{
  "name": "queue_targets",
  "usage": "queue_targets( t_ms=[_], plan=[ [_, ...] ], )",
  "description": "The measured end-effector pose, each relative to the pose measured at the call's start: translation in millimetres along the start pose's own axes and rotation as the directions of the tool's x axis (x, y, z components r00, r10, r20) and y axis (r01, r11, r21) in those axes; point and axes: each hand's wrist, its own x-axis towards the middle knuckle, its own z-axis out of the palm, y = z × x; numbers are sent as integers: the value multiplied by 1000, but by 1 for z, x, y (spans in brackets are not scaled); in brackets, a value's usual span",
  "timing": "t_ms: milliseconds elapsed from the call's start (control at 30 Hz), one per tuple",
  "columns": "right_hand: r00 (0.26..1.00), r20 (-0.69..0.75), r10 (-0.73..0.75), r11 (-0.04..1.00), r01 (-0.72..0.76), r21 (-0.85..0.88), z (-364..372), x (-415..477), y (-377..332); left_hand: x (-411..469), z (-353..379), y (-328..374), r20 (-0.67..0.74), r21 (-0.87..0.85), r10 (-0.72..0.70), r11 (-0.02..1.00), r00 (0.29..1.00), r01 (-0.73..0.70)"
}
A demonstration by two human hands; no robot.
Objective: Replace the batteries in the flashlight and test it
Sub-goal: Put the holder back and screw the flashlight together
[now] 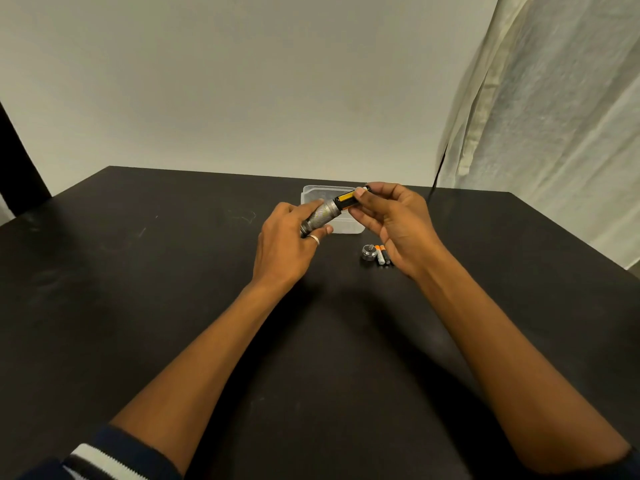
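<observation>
1. Head view: the knurled metal flashlight body is gripped in the left hand, raised above the black table and tilted with its open end up and to the right, presumably so the opening faces the other hand.
2. A black-and-yellow battery holder is pinched by the fingers of the right hand and sits partly inside the open end, in line with the barrel.
3. The tail cap is laid on the table just beside three loose batteries, near the right wrist, probably kept within easy reach.
4. A clear plastic container stands behind the hands.
5. Whether the holder is going in or coming out cannot be told.
</observation>
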Motion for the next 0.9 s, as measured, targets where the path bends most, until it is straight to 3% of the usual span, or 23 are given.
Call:
queue_targets(
  t_ms=[167,333,667,733,833,900],
  plan=[
    [1000,6,-16,992,16,-122,1,-3,1,0,-2,1,7,10,32,999,999,-32],
    [994,41,-97,904,105,-415,5,-4,6,-1,0,1,20,5,57,998,998,-57],
    [999,22,-38,901,44,-432,-3,-2,-1,-2,3,-8,33,-14,-7,1000,999,8],
    [997,28,-78,818,80,-570,-8,0,-3,-2,3,-9,31,-22,-12,1000,999,13],
    [989,89,-118,541,139,-830,-18,4,-8,-2,5,-9,33,-22,-22,999,999,23],
    [988,156,-14,350,151,-924,-25,5,-12,-2,6,-10,35,-21,-27,999,999,28]
  ],
)
